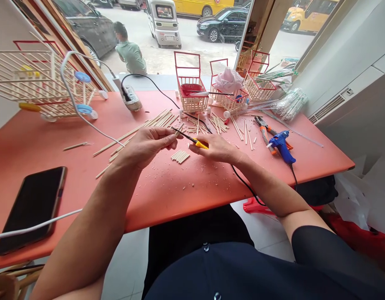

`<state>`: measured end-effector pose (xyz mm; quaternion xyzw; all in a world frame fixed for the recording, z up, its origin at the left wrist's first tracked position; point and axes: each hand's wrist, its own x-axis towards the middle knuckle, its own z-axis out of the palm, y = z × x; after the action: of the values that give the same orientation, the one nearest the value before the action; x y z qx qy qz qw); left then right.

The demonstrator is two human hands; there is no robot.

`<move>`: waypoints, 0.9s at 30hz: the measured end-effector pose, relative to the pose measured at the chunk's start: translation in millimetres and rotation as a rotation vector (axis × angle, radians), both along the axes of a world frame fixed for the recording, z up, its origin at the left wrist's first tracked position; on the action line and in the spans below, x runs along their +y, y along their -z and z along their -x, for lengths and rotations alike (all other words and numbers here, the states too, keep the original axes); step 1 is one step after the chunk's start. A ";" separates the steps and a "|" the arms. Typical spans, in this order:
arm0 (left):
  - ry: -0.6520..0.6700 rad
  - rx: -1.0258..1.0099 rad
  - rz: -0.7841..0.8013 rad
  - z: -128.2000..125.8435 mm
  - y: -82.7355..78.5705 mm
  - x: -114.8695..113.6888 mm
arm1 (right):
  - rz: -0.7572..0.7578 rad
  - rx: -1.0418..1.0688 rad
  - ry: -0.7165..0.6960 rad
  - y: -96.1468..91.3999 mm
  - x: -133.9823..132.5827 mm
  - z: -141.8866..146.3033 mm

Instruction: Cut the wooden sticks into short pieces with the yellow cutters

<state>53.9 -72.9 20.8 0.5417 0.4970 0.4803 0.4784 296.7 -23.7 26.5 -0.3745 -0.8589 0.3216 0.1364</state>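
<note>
My left hand point(150, 143) hovers over the orange table point(186, 187) with its fingers pinched on the end of a thin wooden stick point(177, 131). My right hand point(215, 148) rests on the table, closed on a small black cutter with yellow handles point(197, 141) whose tip meets that stick. Just below both hands lies a little row of short cut sticks point(180, 156). Long wooden sticks point(142, 127) are spread across the table behind my left hand.
A black phone point(31, 208) with a white cable lies front left. A blue glue gun point(283, 146) and orange pliers point(264, 131) lie to the right. Small stick-built carts point(192, 89) stand along the back; a bigger one point(39, 81) stands back left beside a power strip point(129, 98).
</note>
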 end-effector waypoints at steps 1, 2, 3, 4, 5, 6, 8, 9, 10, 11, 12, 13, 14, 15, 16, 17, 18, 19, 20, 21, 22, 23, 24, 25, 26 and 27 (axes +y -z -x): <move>0.005 0.002 -0.001 0.3 -0.3 -0.1 | -0.010 0.005 -0.002 0.3 -0.2 0.1; 0.010 0.003 -0.003 0.6 -0.6 -0.2 | -0.017 0.012 -0.005 0.6 -0.4 0.1; 0.013 0.004 -0.006 0.8 -0.9 -0.3 | -0.022 0.020 -0.008 1.0 -0.6 0.1; 0.015 0.003 -0.011 0.9 -1.1 -0.3 | -0.025 0.029 -0.009 1.5 -0.8 0.1; 0.017 0.001 -0.015 0.8 -1.2 -0.4 | -0.028 0.036 -0.006 2.0 -1.0 0.2; 0.017 -0.002 -0.019 0.7 -1.2 -0.3 | -0.032 0.042 -0.001 2.6 -1.4 0.4; 0.015 -0.005 -0.027 0.0 -1.1 -0.3 | -0.043 0.048 0.018 4.0 -2.6 1.3; 0.015 -0.005 -0.030 -0.5 -1.1 -0.4 | -0.051 0.049 0.030 4.8 -3.4 2.1; 0.014 -0.004 -0.032 -1.0 -1.2 -0.5 | -0.060 0.049 0.041 5.6 -4.3 2.9; 0.011 -0.003 -0.035 -1.5 -1.4 -0.6 | -0.070 0.050 0.052 6.4 -5.3 3.8; 0.007 0.000 -0.038 -2.1 -1.7 -0.8 | -0.079 0.051 0.062 7.2 -6.3 4.7; 0.004 0.003 -0.040 -2.6 -2.1 -1.0 | -0.090 0.050 0.070 7.8 -7.3 5.4; 0.001 0.010 -0.044 -3.1 -2.4 -1.3 | -0.099 0.047 0.077 8.4 -8.1 5.8; 0.000 0.018 -0.048 -3.6 -2.5 -1.4 | -0.110 0.041 0.085 8.8 -8.8 6.0; -0.002 0.027 -0.052 -4.0 -2.5 -1.5 | -0.121 0.035 0.093 9.2 -9.3 6.0; -0.006 0.035 -0.055 -4.4 -2.3 -1.5 | -0.134 0.028 0.100 9.7 -9.6 5.8; -0.009 0.042 -0.058 -4.6 -1.8 -1.4 | -0.146 0.021 0.106 10.1 -9.7 5.6; -0.012 0.049 -0.059 -4.8 -1.2 -1.2 | -0.157 0.014 0.112 10.5 -9.6 5.3; -0.018 0.055 -0.059 -5.0 -0.6 -0.9 | -0.167 0.007 0.116 10.9 -9.5 5.1; -0.024 0.059 -0.059 -5.1 0.0 -0.7 | -0.174 0.001 0.117 11.1 -9.2 5.0; -0.028 0.062 -0.059 -5.3 0.2 -0.4 | -0.180 -0.004 0.116 11.3 -9.0 5.2; -0.030 0.063 -0.059 -5.4 0.2 -0.3 | -0.188 -0.007 0.114 11.2 -8.8 5.5; -0.033 0.066 -0.061 -5.5 -0.3 -0.2 | -0.197 -0.010 0.114 11.0 -8.6 5.9; -0.037 0.074 -0.063 -5.4 -1.1 -0.2 | -0.209 -0.013 0.117 10.6 -8.4 6.4; -0.041 0.090 -0.063 -5.2 -2.1 -0.2 | -0.222 -0.020 0.123 10.1 -8.2 6.7; -0.045 0.115 -0.062 -4.6 -3.1 -0.2 | -0.234 -0.029 0.134 9.4 -7.8 6.8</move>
<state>58.5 -73.1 23.9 0.5719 0.5206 0.4740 0.4210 289.8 -31.5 17.1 -0.4173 -0.8654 0.2042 0.1880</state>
